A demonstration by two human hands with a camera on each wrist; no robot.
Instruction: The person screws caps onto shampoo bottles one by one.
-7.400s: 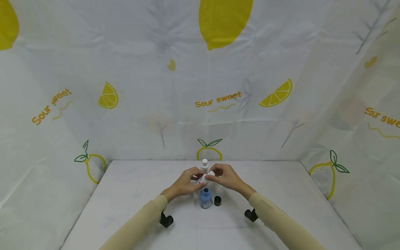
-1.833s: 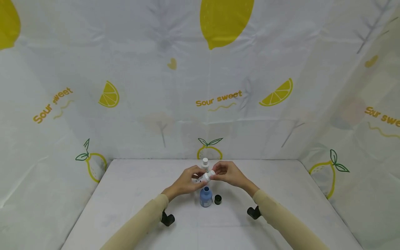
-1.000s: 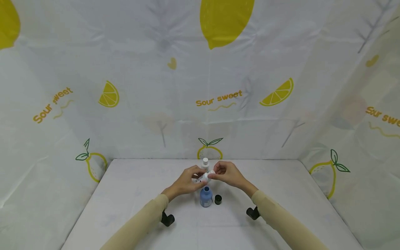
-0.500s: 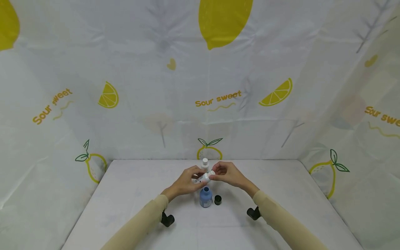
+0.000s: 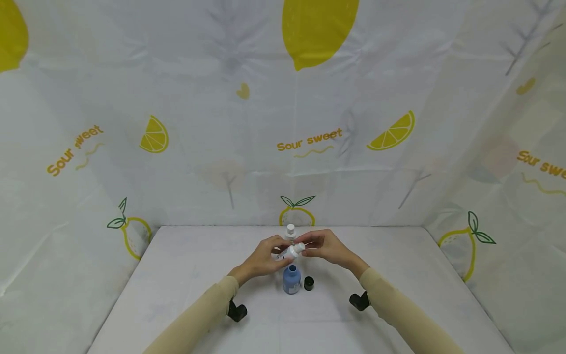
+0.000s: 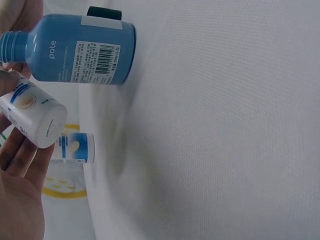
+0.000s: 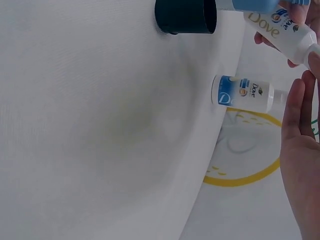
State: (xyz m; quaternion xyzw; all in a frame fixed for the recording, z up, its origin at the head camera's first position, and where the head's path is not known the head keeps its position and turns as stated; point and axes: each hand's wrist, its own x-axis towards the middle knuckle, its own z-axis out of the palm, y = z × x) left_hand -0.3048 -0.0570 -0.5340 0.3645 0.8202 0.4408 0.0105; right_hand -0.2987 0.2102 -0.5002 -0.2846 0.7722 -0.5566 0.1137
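Note:
My left hand (image 5: 261,256) grips a white Dove bottle (image 5: 286,253) round its body, tilted with the top up to the right. At that end, the thumb and fingers of my right hand (image 5: 328,248) are around the white bottle cap (image 5: 300,247). The right wrist view shows the thumb over the neck and straight fingers just below. A blue bottle (image 5: 292,282) without a lid stands just in front of the hands, its threaded neck (image 6: 14,47) bare. Beside it on the table sits a dark green cap (image 5: 308,283).
Behind the hands a second white Dove bottle (image 5: 290,235) stands upright with its cap on. A white cloth covers the table (image 5: 199,305). Curtains (image 5: 199,172) printed with lemons hang along the back and both sides.
The right hand has worked back and forth at the cap; its fingers now reach further left along it than half a second ago. The left hand and the other bottles have stayed put.

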